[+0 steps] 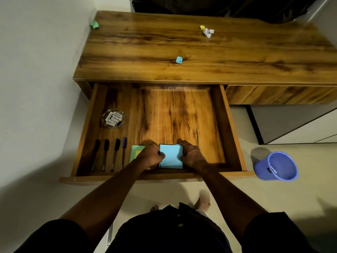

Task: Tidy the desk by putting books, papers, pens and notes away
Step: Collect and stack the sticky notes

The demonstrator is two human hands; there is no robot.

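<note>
Both hands are down in the open drawer [232, 136], at its near end. Left hand [151, 155]: fingers curled on the left edge of the blue note pad [171, 157], gripping it. Right hand [193, 155]: fingers curled on the pad's right edge, gripping too. The pad lies flat between the two hands on the drawer floor, close to the front wall.

Just left of the left hand, and partly under it, is a green and yellow note pad [135, 152]. Further left of that hand are four pens in a row, caps pointing away: purple-capped pen [124, 150], then three black-capped pens [105, 152]. Beyond the pens, up and left of the left hand, a glass dish [113, 118] holds batteries.

Right of the right hand, outside the drawer, a purple bucket [277, 167] sits on the floor, something pale inside, can't tell what.

Past both hands is the counter [237, 61]. On it, a blue crumpled paper [179, 60] is straight ahead of the hands. Further on and to the right is a yellow and white crumpled paper [207, 31]. A green crumpled paper [94, 25] is at the far left corner, against the wall.
</note>
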